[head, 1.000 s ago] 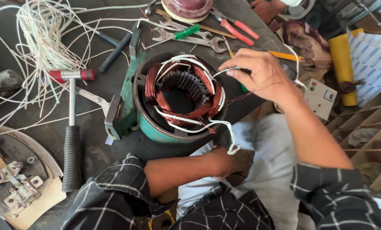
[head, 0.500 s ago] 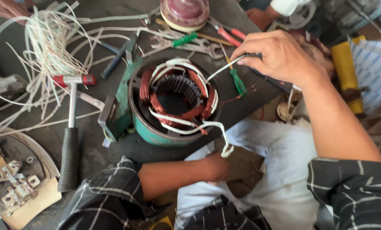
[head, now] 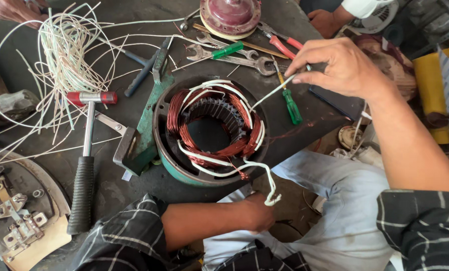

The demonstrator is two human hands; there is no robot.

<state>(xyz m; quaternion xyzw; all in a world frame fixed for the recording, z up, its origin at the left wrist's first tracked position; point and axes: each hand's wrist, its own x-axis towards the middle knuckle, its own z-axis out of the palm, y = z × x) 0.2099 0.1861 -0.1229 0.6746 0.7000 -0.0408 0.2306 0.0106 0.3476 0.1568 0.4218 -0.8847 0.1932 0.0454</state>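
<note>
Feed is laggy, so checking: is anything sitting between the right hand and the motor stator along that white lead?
Nothing visible does. The right hand pinches a white lead that runs straight down to the copper windings of the motor stator. The green screwdriver lies beside the lead, under the hand, not across it.

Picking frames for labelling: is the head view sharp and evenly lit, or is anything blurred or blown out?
Head view: sharp across the green motor housing with copper windings; soft daylight, faint shadows; right hand crisp; the white fan at top right looks overexposed.
</note>
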